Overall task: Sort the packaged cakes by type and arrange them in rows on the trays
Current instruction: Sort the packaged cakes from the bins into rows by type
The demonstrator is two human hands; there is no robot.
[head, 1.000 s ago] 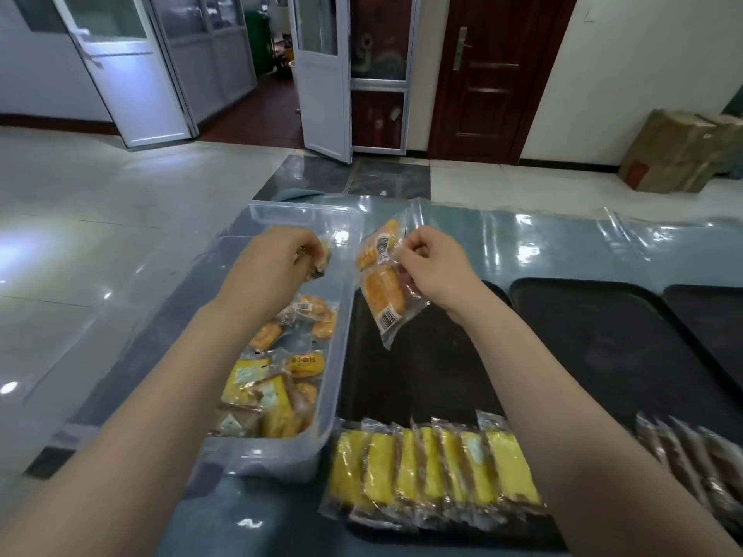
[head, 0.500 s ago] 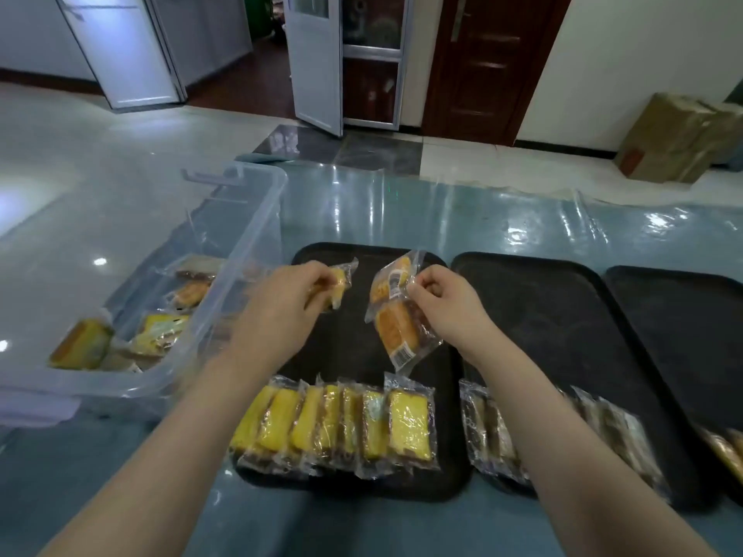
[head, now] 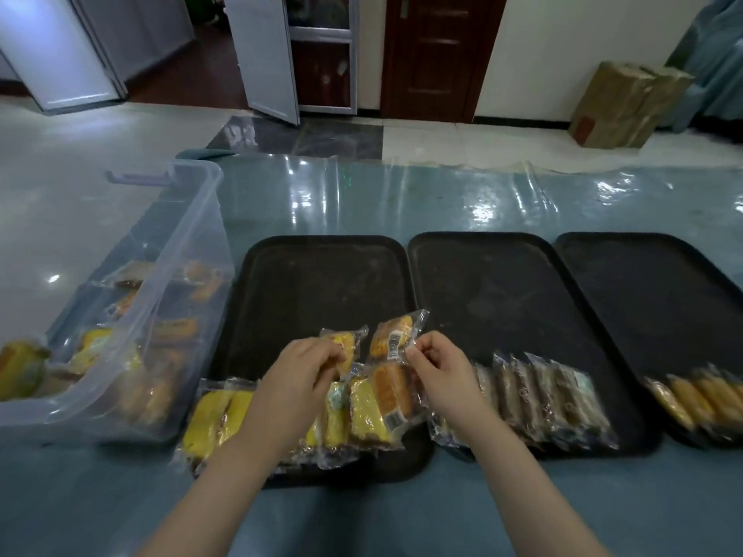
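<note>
The left hand (head: 299, 371) is curled tight around a small yellow cake packet (head: 345, 348), while the right hand (head: 436, 365) pinches two orange cake packets (head: 392, 365) by their wrappers. Both hover over the left tray (head: 321, 275), above its row of yellow cakes (head: 217, 420). A middle tray (head: 502, 283) with dark cakes (head: 555, 400) lies to the right, a clear bin (head: 189, 251) of mixed packets to the left.

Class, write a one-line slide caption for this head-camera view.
Both hands, left and right, hold packaged cakes over the left tray above a row of yellow cakes.
</note>
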